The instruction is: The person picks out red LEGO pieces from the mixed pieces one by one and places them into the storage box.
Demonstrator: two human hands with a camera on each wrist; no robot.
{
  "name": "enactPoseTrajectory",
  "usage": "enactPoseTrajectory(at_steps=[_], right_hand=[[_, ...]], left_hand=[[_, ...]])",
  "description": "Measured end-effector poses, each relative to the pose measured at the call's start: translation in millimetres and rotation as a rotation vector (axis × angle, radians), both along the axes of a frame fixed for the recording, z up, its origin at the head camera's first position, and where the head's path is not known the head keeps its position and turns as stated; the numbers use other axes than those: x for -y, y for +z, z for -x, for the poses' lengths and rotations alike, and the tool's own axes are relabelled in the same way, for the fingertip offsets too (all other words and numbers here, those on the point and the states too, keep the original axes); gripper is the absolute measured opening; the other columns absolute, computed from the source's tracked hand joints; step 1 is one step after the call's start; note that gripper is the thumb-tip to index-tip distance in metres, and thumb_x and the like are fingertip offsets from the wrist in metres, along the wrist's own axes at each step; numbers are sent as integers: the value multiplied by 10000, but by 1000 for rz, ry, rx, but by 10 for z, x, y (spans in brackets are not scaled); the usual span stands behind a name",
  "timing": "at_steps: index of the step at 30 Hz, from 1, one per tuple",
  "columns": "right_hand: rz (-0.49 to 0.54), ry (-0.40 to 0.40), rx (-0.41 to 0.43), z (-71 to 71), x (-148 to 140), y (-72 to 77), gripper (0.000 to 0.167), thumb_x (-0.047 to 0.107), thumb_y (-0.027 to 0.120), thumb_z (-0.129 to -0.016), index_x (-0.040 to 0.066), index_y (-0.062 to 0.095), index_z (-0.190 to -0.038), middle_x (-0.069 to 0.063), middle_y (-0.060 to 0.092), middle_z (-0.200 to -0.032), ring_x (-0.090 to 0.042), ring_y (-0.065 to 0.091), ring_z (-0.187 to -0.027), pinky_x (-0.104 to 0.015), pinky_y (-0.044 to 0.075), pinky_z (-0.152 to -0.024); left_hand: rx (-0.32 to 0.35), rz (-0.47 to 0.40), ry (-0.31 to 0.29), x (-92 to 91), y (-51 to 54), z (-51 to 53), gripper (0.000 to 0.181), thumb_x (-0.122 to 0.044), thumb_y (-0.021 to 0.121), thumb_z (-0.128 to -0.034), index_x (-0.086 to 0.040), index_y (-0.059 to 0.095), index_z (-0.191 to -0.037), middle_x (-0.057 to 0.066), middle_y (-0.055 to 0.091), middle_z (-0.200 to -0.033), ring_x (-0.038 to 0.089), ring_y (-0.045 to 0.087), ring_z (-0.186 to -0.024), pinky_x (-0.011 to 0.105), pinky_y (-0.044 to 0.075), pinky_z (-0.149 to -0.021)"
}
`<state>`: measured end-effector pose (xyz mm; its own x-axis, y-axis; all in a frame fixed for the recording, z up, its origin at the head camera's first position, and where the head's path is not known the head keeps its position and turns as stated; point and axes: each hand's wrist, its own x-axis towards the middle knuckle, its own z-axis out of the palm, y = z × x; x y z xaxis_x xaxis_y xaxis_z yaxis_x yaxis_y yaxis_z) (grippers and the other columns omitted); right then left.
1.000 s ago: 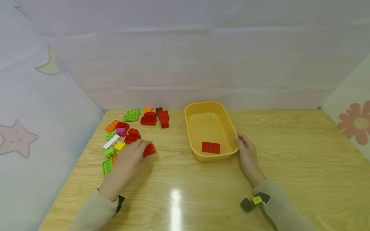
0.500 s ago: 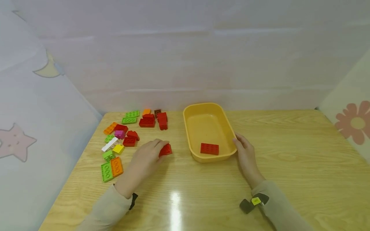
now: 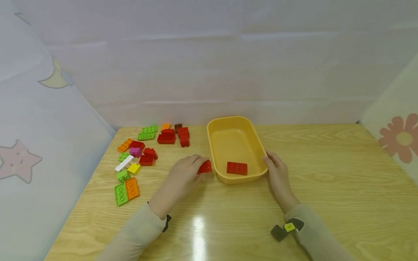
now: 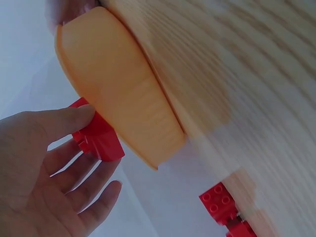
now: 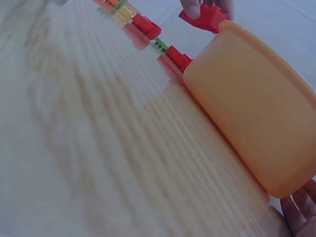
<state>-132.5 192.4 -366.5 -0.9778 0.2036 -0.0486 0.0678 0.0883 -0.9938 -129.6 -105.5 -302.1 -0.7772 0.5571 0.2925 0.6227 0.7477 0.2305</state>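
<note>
My left hand pinches a red toy brick between thumb and fingers, just outside the left rim of a yellow bin. In the left wrist view this brick has a curved side and studs, and it is held at rim height. At the bin's right front corner my right hand grips the wall, its thumb by the rim. Inside the bin, near its front, lies a red eight-stud brick. Only some fingers of the right hand show in the right wrist view.
On the left of the wooden table lie several toy bricks, among them a white brick, a yellow brick and an orange plate. Red bricks lie farther back. A pale cloth wall stands behind.
My left hand has carried the red brick rightward from beside the pile to the bin's left rim. The right hand and the bin have stayed in place.
</note>
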Motion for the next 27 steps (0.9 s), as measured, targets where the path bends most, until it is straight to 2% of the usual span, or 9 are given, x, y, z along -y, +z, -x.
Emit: enactPoseTrajectory(at_steps=[7,13,17,21,27], right_hand=[[-62,-4,-7,0,-17,-5,496,334,477,-1055,58,468,-1468,-80,474,-1475,-165,490,-1251,-105,436,-920],[-77,0,-10,-1,-18,-1,505,345,478,-1053,58,467,-1469,-82,472,-1479,-191,482,-1273,-106,433,-929],[-70,2,-13,2,-11,-5,506,340,481,-1053,49,467,-1466,-91,476,-1471,-189,492,-1250,-103,439,-916],[-58,3,-13,5,-15,-14,505,340,484,-1052,50,468,-1466,-91,479,-1466,-188,499,-1236,-106,445,-908],[-72,5,-24,0,-23,-19,505,345,483,-1052,53,472,-1464,-94,480,-1467,-195,497,-1243,-102,442,-907]], left_hand=[[-101,-47,-25,-151,-7,35,487,-120,812,-829,-44,625,-1272,78,661,-1147,256,645,-1034,389,531,-906],[-64,-26,-22,-247,47,52,494,-155,781,-868,-64,600,-1318,75,652,-1185,253,625,-1085,385,515,-940],[-80,-27,-38,-303,61,81,470,-155,770,-878,-64,604,-1308,70,656,-1173,244,629,-1076,373,516,-940],[-90,-35,-50,-374,78,133,456,-167,760,-889,-64,605,-1305,66,654,-1169,238,633,-1065,365,518,-935],[-51,-1,-49,-494,124,221,466,-187,743,-905,-60,590,-1327,53,649,-1174,227,634,-1049,348,520,-922]])
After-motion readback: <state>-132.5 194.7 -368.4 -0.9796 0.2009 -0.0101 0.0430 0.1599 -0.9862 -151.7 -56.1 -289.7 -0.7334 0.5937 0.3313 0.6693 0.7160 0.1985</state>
